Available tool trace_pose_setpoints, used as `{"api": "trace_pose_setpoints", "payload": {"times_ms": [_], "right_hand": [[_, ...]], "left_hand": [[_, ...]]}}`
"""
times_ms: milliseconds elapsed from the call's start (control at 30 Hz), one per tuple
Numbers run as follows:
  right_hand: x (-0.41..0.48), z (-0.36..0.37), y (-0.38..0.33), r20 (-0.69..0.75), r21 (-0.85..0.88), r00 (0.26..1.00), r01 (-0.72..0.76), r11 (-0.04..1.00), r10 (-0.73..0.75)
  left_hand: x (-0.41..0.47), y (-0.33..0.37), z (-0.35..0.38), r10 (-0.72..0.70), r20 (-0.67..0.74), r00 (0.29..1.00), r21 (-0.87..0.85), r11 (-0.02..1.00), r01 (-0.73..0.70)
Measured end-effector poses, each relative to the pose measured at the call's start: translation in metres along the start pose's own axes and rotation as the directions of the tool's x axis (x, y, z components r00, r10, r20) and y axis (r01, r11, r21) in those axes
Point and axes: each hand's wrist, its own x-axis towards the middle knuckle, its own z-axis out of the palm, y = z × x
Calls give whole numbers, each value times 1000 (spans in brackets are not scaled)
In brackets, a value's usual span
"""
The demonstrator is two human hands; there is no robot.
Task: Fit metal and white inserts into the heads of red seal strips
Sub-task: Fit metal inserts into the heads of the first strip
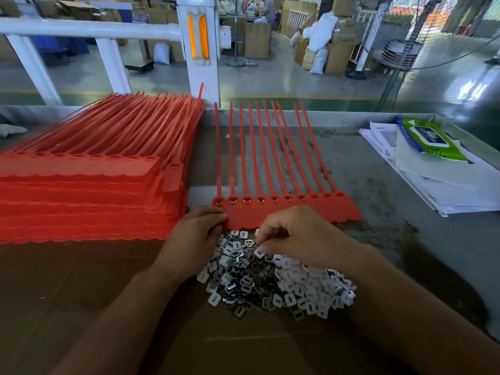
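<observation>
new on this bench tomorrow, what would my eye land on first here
A tall stack of red seal strips fills the left. Beside it at the centre lies one row of strips, its near edge gripped by the left hand, while the right hand reaches into the heap of metal and white inserts.

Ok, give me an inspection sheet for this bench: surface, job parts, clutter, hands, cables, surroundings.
Surface: grey table, stained; brown cardboard sheet on the near side.
Job's things: row of strips laid flat, several heads showing metal; stack of strips at left; inserts piled in front of the row.
Clutter: papers, wipes pack on them.
Hands: left hand holds the row's left edge; right hand pinches in the inserts.
Cables: nothing seen on the table.
Surroundings: white railing, boxes, fan.
</observation>
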Motion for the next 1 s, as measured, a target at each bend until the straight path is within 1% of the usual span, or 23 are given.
{"api": "trace_pose_setpoints", "payload": {"times_ms": [133, 200, 267, 367, 433, 500, 600, 733, 800, 900, 1000], "right_hand": [[0, -16, 11, -101, 15, 992, -79, 997, 80], [1, -24, 20, -174, 1, 974, -146, 989, 144], [3, -32, 34, -263, 20, 939, -224, 974, 221], [10, -44, 59, -382, 63, 858, -347, 936, 344], [14, -51, 72, -437, 71, 807, -411, 909, 398], [17, -57, 81, -469, 91, 772, -442, 892, 430], [21, -62, 86, -476, 113, 755, -457, 882, 452], [26, -62, 90, -382, 68, 792, -490, 869, 476], [27, -61, 93, -329, 27, 804, -517, 856, 496], [28, -61, 95, -320, -7, 803, -532, 847, 502], [29, -62, 96, -300, -91, 814, -543, 835, 496]], "left_hand": [[0, 0, 0, -2, 1, 1000, -6, 1000, 2], [0, 0, 0, 2, -2, 1000, -7, 1000, -2], [0, 0, 0, 5, -5, 1000, -5, 1000, -5], [0, 0, 1, 5, -13, 1000, -16, 1000, -5], [0, -1, 1, 3, -13, 1000, -20, 1000, -3], [0, -1, 1, 1, -13, 1000, -24, 1000, -1], [0, -2, 1, 6, -15, 1000, -26, 1000, -6], [0, -4, 2, 4, -19, 1000, -47, 999, -5], [0, -4, 2, 7, -17, 1000, -41, 999, -7], [0, -4, 2, 13, -19, 1000, -36, 999, -14], [0, -3, 2, 18, -20, 1000, -26, 999, -19]]}}
